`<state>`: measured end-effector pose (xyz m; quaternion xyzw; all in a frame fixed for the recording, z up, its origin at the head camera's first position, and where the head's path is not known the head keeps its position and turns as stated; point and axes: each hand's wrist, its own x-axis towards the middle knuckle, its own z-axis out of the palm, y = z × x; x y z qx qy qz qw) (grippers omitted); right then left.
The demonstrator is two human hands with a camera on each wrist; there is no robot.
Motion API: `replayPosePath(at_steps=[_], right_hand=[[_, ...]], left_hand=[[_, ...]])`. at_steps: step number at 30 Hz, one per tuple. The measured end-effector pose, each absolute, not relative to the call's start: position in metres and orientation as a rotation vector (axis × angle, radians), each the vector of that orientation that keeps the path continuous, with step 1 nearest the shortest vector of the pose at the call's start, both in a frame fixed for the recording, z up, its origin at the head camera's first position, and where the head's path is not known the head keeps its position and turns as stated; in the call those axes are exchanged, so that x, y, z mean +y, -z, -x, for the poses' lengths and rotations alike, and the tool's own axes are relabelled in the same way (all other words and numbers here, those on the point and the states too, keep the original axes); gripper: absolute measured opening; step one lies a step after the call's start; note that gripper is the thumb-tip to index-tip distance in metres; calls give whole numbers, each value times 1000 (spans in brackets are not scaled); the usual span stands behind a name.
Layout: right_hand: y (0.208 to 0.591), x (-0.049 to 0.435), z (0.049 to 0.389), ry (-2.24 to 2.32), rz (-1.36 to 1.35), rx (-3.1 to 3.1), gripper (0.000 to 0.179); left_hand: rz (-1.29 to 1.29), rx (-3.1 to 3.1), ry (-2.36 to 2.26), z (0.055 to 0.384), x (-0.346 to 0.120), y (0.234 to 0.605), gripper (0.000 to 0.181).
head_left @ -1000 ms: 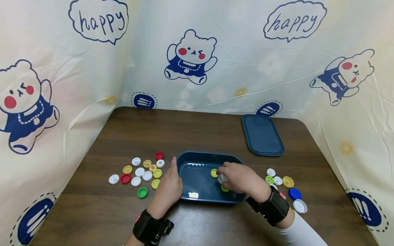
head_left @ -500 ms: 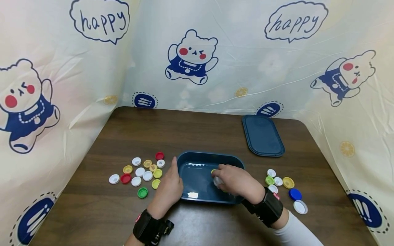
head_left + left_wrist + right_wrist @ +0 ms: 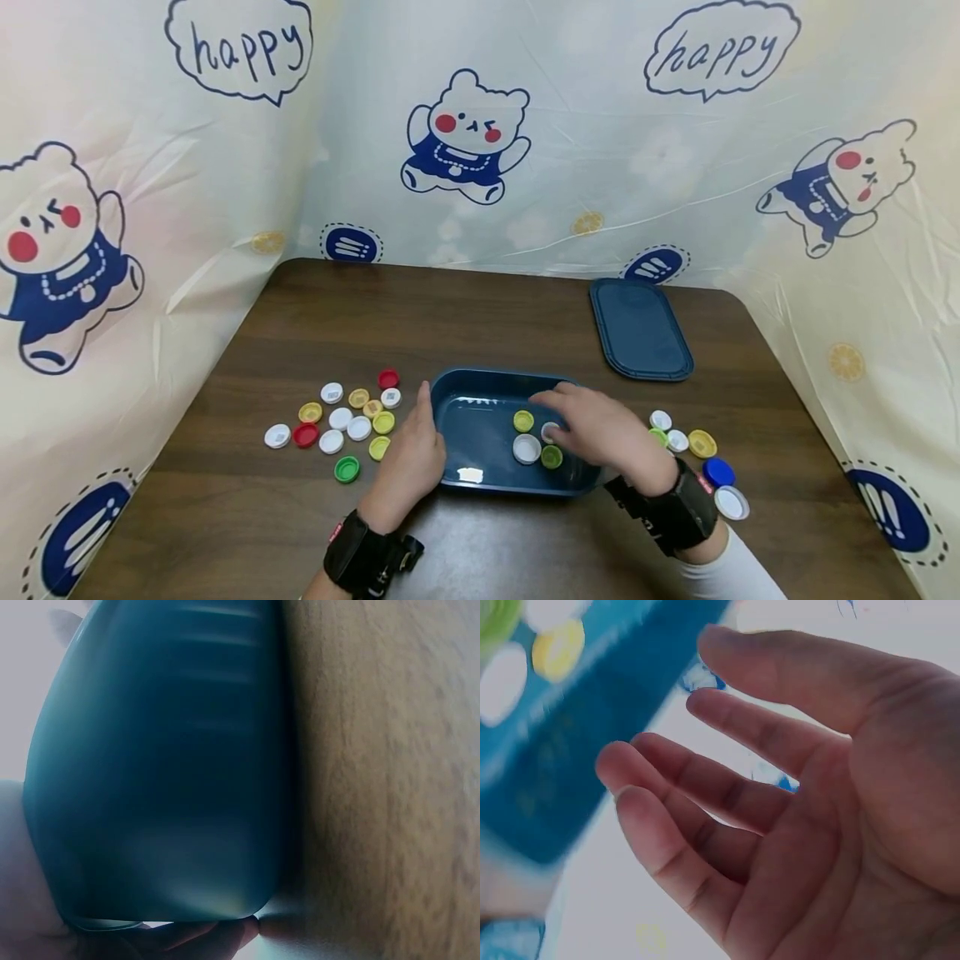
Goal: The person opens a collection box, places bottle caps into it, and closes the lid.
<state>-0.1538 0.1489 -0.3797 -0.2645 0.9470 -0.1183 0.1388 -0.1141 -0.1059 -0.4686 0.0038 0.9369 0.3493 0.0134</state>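
Note:
My left hand [image 3: 411,454] rests along the left end of a dark blue tray [image 3: 472,482], its index finger straight against the side. In the left wrist view the fingers [image 3: 202,937] lie along the tray's end. Over the tray's right part hovers my right hand [image 3: 600,425], fingers spread and loosely bent, holding nothing, as the right wrist view shows too. Inside the tray lie a yellow bottle cap [image 3: 522,421], a larger white cap [image 3: 527,449], a green cap [image 3: 551,457] and a white cap [image 3: 548,431] partly hidden by the right hand.
Several loose caps, white, yellow, red and green, lie left of the tray, among them a green cap [image 3: 347,469]. To the right are more, including a blue cap [image 3: 718,472] and a yellow cap [image 3: 702,443]. A dark blue lid [image 3: 641,329] lies at the back right.
My right hand sets the larger white cap down in the tray, lets go and draws back to the right, uncovering the caps there. The left hand stays at the tray.

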Motion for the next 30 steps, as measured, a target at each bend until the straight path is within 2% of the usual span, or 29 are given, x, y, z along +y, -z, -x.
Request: replayPosePath(at_steps=[9, 17, 24, 30], right_hand=[[364, 220, 167, 517, 600, 2895, 42], [391, 274, 179, 355, 344, 2796, 44], [429, 295, 181, 342, 250, 2713, 42], [436, 294, 183, 339, 215, 2734, 43]], left_hand=[[-7, 2936, -1074, 115, -106, 470, 69], [-1, 2929, -1076, 116, -105, 469, 68], [-12, 2920, -1081, 116, -106, 468, 68], [2, 2913, -1079, 116, -105, 468, 68]])
